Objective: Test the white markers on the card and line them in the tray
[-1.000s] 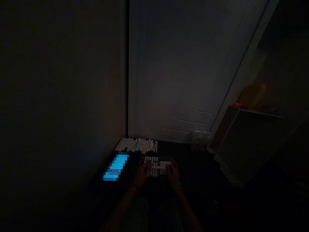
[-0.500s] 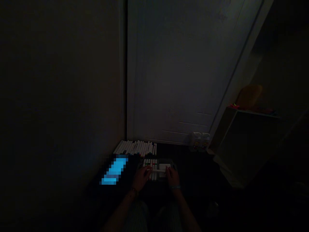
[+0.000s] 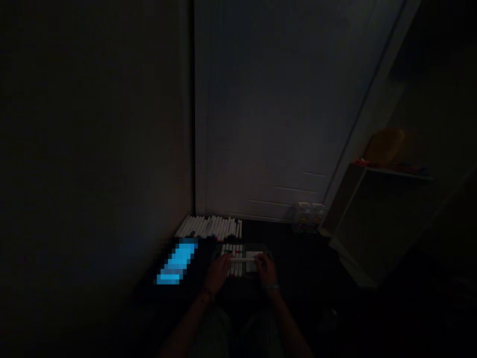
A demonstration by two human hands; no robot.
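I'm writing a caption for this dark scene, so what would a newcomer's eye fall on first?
Probably the glowing blue, pixelated patch at the near left of the dark tabletop, by far the brightest thing here. Next, the row of white markers beyond it, along the back. Then the white marker held level between the left hand and right hand, above an open case.

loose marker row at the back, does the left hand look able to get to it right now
Probably yes: the row of loose markers lies beyond the left hand, with no obstacle visible in the dim light. Its fingers hold one end of a white marker, though, so they would likely need to let go first.
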